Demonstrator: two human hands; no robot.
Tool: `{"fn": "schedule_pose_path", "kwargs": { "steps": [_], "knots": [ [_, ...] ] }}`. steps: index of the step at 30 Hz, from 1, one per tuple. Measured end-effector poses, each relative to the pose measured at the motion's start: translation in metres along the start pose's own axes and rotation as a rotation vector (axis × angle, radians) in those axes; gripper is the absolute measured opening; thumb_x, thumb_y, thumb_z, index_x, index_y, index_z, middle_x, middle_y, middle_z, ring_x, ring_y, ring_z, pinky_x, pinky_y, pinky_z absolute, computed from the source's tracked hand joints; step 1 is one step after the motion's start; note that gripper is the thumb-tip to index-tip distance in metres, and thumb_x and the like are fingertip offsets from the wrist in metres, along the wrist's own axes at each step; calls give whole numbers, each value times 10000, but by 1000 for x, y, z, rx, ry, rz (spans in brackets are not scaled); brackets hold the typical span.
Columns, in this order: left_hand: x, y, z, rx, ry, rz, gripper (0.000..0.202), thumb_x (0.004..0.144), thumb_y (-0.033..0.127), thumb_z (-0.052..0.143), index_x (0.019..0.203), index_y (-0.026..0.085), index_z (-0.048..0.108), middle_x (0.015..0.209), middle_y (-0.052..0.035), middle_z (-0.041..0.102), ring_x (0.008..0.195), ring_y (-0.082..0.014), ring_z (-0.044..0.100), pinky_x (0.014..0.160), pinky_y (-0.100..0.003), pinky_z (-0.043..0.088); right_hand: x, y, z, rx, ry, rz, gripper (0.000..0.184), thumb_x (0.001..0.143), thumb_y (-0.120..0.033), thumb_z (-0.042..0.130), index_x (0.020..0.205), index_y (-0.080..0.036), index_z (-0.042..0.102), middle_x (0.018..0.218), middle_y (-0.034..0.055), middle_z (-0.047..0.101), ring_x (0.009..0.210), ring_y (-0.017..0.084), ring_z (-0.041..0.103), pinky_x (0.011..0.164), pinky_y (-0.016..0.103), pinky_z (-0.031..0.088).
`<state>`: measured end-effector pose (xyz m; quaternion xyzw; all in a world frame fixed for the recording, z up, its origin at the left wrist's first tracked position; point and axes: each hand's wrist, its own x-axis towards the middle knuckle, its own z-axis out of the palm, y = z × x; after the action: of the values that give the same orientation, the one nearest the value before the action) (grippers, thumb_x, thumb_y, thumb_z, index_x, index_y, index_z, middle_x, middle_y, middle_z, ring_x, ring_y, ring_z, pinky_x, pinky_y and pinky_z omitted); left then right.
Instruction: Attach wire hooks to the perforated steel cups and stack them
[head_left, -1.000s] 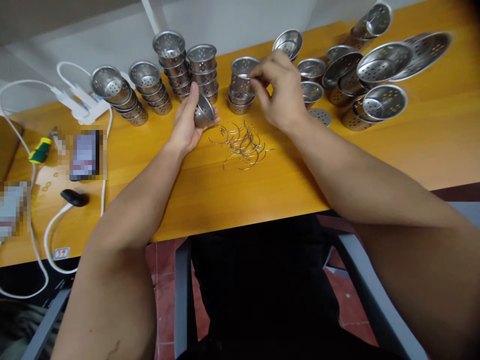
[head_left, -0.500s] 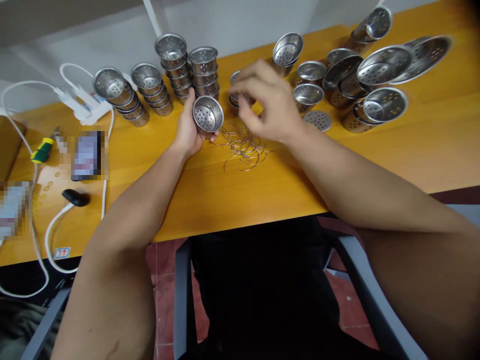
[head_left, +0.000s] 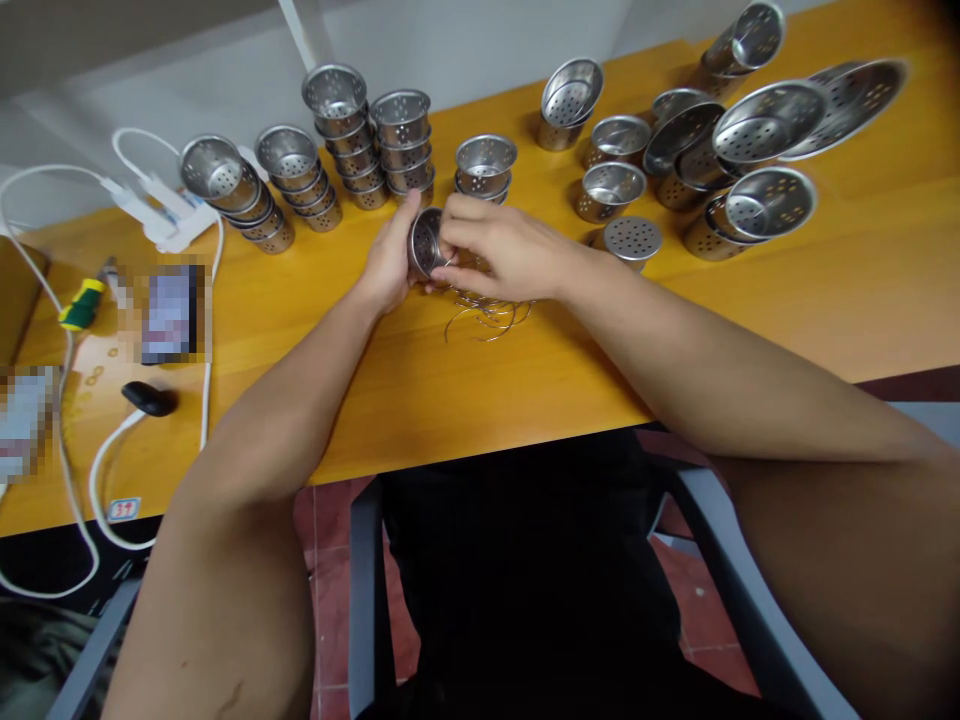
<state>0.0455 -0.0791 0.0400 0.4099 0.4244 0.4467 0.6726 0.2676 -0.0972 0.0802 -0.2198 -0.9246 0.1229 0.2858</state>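
Observation:
My left hand [head_left: 391, 262] is wrapped round a small perforated steel cup [head_left: 425, 242], tipped on its side with its mouth facing right. My right hand [head_left: 499, 255] meets it from the right, fingers pinched at the cup's rim; what they pinch is hidden. Just below both hands lies a heap of thin wire loops [head_left: 489, 311] on the orange table [head_left: 465, 380]. A short stack of the same cups [head_left: 486, 165] stands right behind the hands.
Stacks of cups [head_left: 337, 130] line the back left. Loose cups and wider strainer bowls [head_left: 765, 125] crowd the back right, with a flat perforated disc [head_left: 632, 237]. On the left lie a white cable [head_left: 112, 440], a screwdriver [head_left: 81, 303] and a black mouse [head_left: 149, 398].
My right hand came down from the short cup stack to the cup in my left hand. My left hand turned that cup from mouth-up to mouth-right.

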Motion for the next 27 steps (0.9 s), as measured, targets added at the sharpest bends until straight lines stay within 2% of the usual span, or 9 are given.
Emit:
{"fn": "schedule_pose_path", "kwargs": {
  "steps": [3,7,10,12,16,21,23,27],
  "knots": [
    [-5,3,7,37,65,131,861,1062,1111,584,1160,298,851,739,-43,827,583,-228,779,469,-321,584,3,0,1,30,11,20,371,1274,-621,702,1144,-273,696,1199,130,724,1175,383,690,1125,557,618],
    [-11,11,13,88,106,167,868,1108,1076,490,1175,292,856,882,-87,909,717,-265,862,515,-339,629,5,0,5,72,54,70,430,1255,-693,705,1113,-287,686,1134,126,728,1137,381,678,1106,559,631],
    [-9,13,11,77,91,123,855,1076,1107,499,1108,319,828,731,-43,828,632,-245,807,460,-322,561,4,2,8,122,78,66,472,1257,-714,690,1082,-278,654,1099,112,720,1087,351,672,1068,523,636],
    [-6,12,7,79,100,106,831,1040,1119,534,1104,339,812,671,-23,778,622,-253,786,474,-338,558,4,3,11,149,99,48,503,1261,-743,674,1074,-276,639,1063,99,697,1051,336,660,1041,506,632],
    [-1,10,3,70,102,132,846,976,1155,567,1150,359,794,696,-19,778,657,-265,785,501,-354,562,5,2,16,149,132,87,529,1263,-794,641,1089,-294,649,1019,88,650,1024,346,620,1032,531,624],
    [-5,12,1,54,75,188,785,1005,1100,646,1071,325,758,685,2,705,556,-199,674,432,-307,433,6,2,18,184,133,79,530,1273,-776,659,1073,-286,633,1046,85,657,1018,327,611,1010,506,614],
    [-5,12,1,51,101,210,791,1016,1094,647,1076,312,753,717,2,699,619,-214,733,463,-298,463,6,2,14,233,128,41,541,1275,-763,693,1059,-272,621,1073,82,675,1008,302,619,985,469,604],
    [1,8,0,4,145,194,864,1092,1104,469,1141,286,742,791,-21,739,962,-291,893,651,-305,603,3,-2,2,377,50,-75,548,1279,-727,767,1050,-250,621,1053,49,681,947,242,622,909,387,573]
  ]
}}
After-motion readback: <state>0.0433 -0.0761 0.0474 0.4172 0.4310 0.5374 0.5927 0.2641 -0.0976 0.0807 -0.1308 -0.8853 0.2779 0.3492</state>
